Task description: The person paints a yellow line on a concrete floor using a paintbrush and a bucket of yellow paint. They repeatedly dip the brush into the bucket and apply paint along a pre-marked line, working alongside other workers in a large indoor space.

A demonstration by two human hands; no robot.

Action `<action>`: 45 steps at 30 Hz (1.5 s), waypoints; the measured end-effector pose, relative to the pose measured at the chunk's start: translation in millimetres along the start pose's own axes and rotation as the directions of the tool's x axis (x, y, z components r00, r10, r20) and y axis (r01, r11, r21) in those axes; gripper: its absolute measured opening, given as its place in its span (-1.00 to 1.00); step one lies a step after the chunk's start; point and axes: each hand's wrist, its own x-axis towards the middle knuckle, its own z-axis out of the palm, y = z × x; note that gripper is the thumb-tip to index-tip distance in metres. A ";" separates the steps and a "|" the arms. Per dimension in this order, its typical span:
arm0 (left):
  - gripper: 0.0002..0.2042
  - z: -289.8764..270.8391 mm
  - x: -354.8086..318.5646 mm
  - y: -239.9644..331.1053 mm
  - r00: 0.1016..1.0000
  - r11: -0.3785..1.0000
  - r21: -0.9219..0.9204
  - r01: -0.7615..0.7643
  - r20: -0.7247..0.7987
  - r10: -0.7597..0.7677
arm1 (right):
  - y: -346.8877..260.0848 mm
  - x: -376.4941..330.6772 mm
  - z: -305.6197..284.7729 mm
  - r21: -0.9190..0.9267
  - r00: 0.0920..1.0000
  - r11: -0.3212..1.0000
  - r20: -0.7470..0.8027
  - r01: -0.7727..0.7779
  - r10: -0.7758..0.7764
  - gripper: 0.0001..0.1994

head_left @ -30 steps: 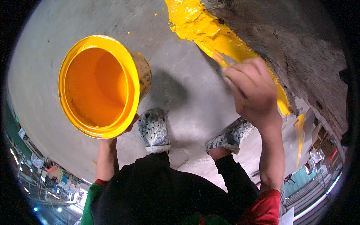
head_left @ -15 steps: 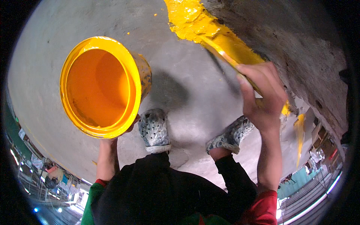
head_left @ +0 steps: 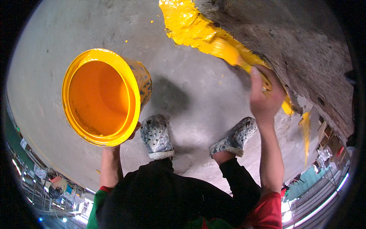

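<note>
Head view: my right hand (head_left: pixel 265 97) clamped on the brush (head_left: pixel 232 57) — bristles on the yellow stripe (head_left: pixel 190 26); my left hand (head_left: pixel 131 133), mostly hidden — grips the yellow bucket (head_left: pixel 101 97).

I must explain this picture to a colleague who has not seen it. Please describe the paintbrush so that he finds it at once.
Start at the rough grey concrete edge in the upper right, where a band of wet yellow paint runs along its lower side. At the near end of this band, the paintbrush is gripped by the right hand. It is coated yellow, but unlike the round bucket, it is slim and touches the wall.
</note>
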 end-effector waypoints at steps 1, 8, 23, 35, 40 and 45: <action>-0.27 -0.7 -0.3 -0.5 1.000 1.000 -0.001 0.002 -0.004 -0.002 | 5.9 -2.2 -5.9 -0.054 0.999 0.998 -0.023 -0.041 0.040 -0.85; -0.18 6.2 3.1 7.8 1.000 0.999 -0.032 -0.016 0.012 0.017 | -10.3 -6.3 -20.4 0.189 0.936 0.928 -0.088 -0.320 0.341 -0.84; 0.01 15.5 29.8 28.2 0.998 0.987 -0.161 -0.028 0.047 0.036 | -6.3 -6.8 10.2 0.122 0.977 0.987 -0.172 -0.101 0.122 -0.84; 0.40 -6.3 46.4 47.2 0.887 0.976 -0.197 0.096 -0.428 -0.174 | 0.7 -25.8 -59.0 -0.315 0.907 0.853 0.202 0.417 -0.369 -0.84; 0.04 4.9 25.6 31.6 0.907 0.996 -0.024 0.083 -0.412 -0.086 | -82.0 18.5 21.3 0.066 0.845 0.843 -0.021 0.534 -0.534 -0.80; -0.32 11.9 -9.2 10.2 0.922 0.973 0.208 0.104 -0.386 -0.016 | -99.7 49.6 73.8 0.093 0.821 0.818 -0.131 0.568 -0.556 -0.83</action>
